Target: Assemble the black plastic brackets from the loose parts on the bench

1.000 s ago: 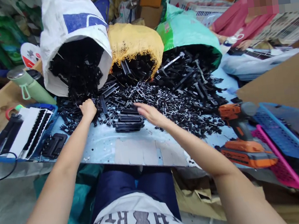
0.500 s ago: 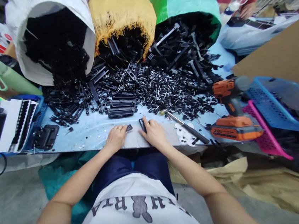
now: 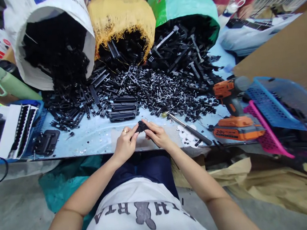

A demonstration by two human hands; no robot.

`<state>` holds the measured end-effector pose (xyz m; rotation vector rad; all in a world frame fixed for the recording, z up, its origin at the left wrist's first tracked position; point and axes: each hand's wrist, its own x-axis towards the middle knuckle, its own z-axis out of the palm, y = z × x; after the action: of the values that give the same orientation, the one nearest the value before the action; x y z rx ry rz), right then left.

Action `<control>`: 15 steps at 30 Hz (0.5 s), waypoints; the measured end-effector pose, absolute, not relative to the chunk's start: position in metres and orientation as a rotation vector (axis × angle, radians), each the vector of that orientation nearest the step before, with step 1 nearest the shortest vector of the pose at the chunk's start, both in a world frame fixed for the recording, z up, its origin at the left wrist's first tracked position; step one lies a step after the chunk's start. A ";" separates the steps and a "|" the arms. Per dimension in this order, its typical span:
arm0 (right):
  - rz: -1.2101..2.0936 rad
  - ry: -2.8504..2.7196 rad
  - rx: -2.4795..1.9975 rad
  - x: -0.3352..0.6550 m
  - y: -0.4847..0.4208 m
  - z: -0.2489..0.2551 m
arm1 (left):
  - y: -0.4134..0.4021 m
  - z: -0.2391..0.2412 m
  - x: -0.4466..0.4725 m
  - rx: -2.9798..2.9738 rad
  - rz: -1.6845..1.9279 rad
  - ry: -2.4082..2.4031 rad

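Note:
My left hand (image 3: 126,142) and my right hand (image 3: 157,133) meet near the front edge of the table. Between their fingertips is a small black plastic part (image 3: 141,126), pinched from both sides. A longer black piece runs down beneath my right fingers, mostly covered by them. Whether these are one joined part or two pressed together, I cannot tell. Just beyond my hands lies a neat stack of long black plastic bars (image 3: 123,108). Behind and to the right spreads a heap of small black pieces with metal pins (image 3: 164,88).
A hammer (image 3: 189,127) lies right of my hands, beside white discs (image 3: 185,138). Further right are an orange cordless drill (image 3: 232,112), a pink basket (image 3: 271,142) and a blue basket (image 3: 291,97). White (image 3: 90,34), yellow (image 3: 123,10) and green sacks (image 3: 185,2) spill black parts. A person's hand (image 3: 246,11) shows top right.
My two hands, apart before with a black piece in each, have come together. The black pieces now meet between my fingertips. The view has shifted slightly.

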<state>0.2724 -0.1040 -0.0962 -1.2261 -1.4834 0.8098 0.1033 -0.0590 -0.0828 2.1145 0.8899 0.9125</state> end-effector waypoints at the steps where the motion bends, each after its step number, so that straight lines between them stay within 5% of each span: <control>1: 0.771 -1.475 -1.218 0.269 -0.105 -0.096 | -0.063 -0.083 0.107 2.081 0.992 0.913; 6: 0.616 -1.366 -1.229 0.247 -0.110 -0.096 | -0.070 -0.080 0.120 1.970 1.310 0.939; 11: 0.559 -1.436 -1.220 0.249 -0.112 -0.101 | -0.053 -0.079 0.116 2.073 1.134 0.759; 15: 0.492 -1.705 -1.404 0.276 -0.086 -0.101 | -0.057 -0.100 0.117 1.862 1.035 1.095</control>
<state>0.2759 -0.0865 -0.1009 -1.4041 -1.7053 0.4923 0.1169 -0.0571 -0.1002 1.8619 1.0953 1.0347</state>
